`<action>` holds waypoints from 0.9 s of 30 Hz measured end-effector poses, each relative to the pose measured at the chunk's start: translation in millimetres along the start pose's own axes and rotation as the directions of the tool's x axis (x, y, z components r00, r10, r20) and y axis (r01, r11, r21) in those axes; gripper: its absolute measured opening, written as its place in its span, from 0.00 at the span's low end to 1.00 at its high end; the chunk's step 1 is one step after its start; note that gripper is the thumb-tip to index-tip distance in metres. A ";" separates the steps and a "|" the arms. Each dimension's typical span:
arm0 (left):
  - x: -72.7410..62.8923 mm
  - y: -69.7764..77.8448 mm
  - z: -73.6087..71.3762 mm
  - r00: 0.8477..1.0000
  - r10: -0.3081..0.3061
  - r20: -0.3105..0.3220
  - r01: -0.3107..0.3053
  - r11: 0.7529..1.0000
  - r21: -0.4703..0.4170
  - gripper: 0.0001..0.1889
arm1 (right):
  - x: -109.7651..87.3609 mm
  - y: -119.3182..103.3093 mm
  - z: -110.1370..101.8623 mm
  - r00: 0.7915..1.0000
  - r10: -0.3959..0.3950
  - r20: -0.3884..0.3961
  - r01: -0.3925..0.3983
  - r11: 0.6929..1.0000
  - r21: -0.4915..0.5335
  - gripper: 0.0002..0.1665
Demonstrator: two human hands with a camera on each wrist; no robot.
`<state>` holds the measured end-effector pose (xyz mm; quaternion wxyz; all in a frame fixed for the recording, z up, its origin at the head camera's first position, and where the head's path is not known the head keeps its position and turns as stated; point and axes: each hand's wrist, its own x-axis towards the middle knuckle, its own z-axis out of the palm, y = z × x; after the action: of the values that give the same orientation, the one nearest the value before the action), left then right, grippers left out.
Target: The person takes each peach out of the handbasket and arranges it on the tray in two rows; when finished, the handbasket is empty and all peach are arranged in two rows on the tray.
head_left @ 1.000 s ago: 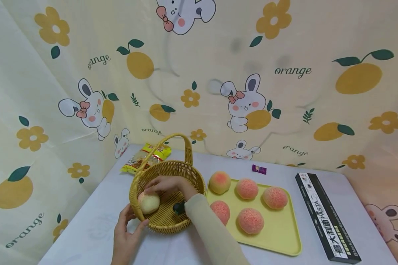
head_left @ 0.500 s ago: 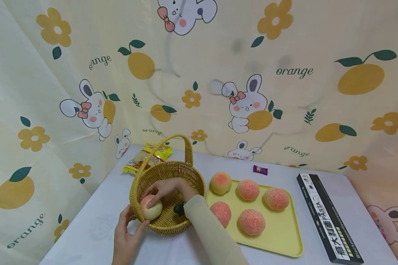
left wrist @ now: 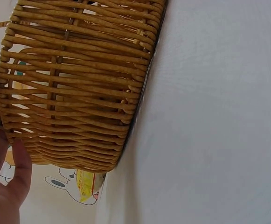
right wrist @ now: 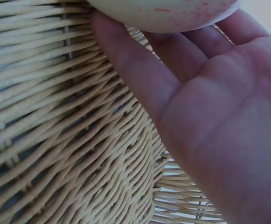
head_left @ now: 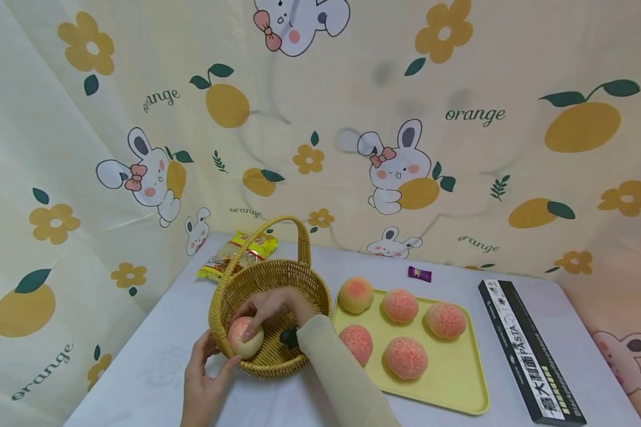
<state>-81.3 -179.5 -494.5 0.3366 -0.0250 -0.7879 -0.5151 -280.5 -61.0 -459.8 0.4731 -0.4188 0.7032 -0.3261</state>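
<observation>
In the head view my right hand [head_left: 272, 303] reaches into a yellow wicker basket [head_left: 288, 274] with a tall arched handle. It holds a peach [head_left: 244, 345], pink above and pale below, against the basket's near left inside wall. The right wrist view has the peach's pale, red-flecked underside [right wrist: 172, 15] lying along my fingers. My left hand [head_left: 207, 375] grips the basket's rim at the left foot of the handle, thumb in front. From the left wrist, the left hand's fingers [left wrist: 21, 165] touch the outside of the weave; part of that hand is out of frame.
Right of the basket lies a yellow tray [head_left: 454, 385] bearing several pink peaches [head_left: 406, 357]. Farther right is a long black pasta box [head_left: 531, 350]. A small purple packet [head_left: 419, 273] lies behind the tray, and a yellow snack bag [head_left: 229, 258] behind the basket. Patterned cloth walls enclose the table.
The peach has shifted slightly right and toward me inside the basket, turning so more of its pink side shows. My right thumb now lies across its front. My left hand keeps its place.
</observation>
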 end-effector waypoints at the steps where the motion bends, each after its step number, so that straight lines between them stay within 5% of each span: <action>1: -0.2 0.5 0.5 1.000 -0.005 0.001 0.005 1.000 0.001 0.38 | -1.5 0.2 -0.2 1.000 -0.002 -0.006 0.002 1.000 -0.008 0.31; 8: -1.8 -9.8 1.6 0.999 -0.006 0.033 0.006 1.000 0.008 0.39 | -21.2 -1.2 -9.6 0.990 -0.038 -0.137 0.036 0.999 -0.020 0.30; 13: -1.3 -21.7 3.1 1.000 0.015 0.024 -0.015 1.000 -0.003 0.40 | -53.8 -8.7 -24.7 0.955 -0.110 -0.276 0.103 0.994 -0.037 0.32; 20: 0.6 -14.8 3.7 1.000 0.030 0.009 -0.030 0.999 -0.019 0.39 | -129.1 -14.2 -35.2 0.844 -0.185 -0.504 0.175 0.982 -0.068 0.35; 27: -3.9 -13.9 -1.3 0.998 -0.058 0.022 0.057 0.998 0.015 0.38 | -234.1 4.3 -17.3 0.730 -0.180 -0.659 0.151 0.983 -0.101 0.36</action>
<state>-83.0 -185.9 -507.4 0.3130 -0.0057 -0.7957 -0.5185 -250.8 152.0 -365.8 0.1518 -0.3453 0.7918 -0.4803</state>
